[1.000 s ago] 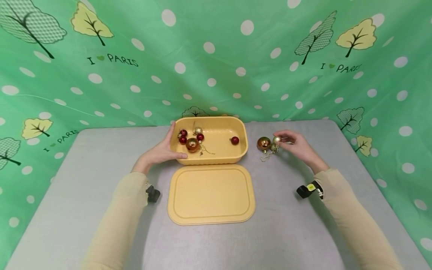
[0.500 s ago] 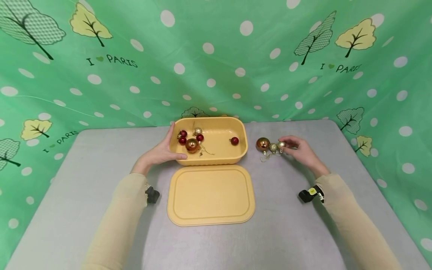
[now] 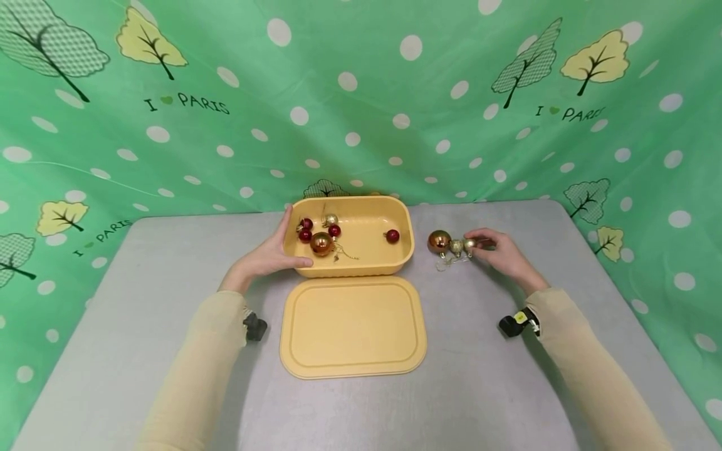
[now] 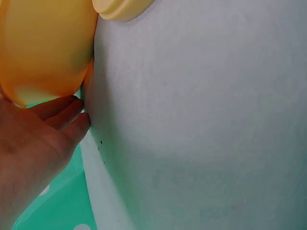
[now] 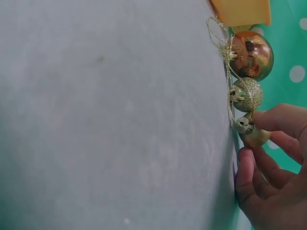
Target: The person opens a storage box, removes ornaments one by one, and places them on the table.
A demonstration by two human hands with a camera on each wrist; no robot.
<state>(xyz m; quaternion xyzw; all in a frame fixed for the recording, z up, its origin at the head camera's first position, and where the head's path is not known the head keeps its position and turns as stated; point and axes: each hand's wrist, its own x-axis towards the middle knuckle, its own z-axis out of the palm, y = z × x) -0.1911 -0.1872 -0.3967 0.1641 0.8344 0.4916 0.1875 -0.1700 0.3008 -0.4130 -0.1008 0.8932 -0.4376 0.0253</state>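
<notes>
Gripping box (image 3: 354, 272) at left end with left hand (image 3: 265, 255); pinching smooth gold ball (image 3: 469, 245) with right hand (image 3: 502, 252) — right of box, just beside glitter ball (image 5: 250, 95), with copper ball (image 5: 256, 55) farther left.

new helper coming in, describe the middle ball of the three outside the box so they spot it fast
On the gray table, find the open yellow box; to its right, three balls form a row. Yours is the glittery gold ball, between a bigger copper ball and the smooth gold ball at the right hand. Its sparkly, grainy surface sets it apart from both smooth neighbours.
</notes>
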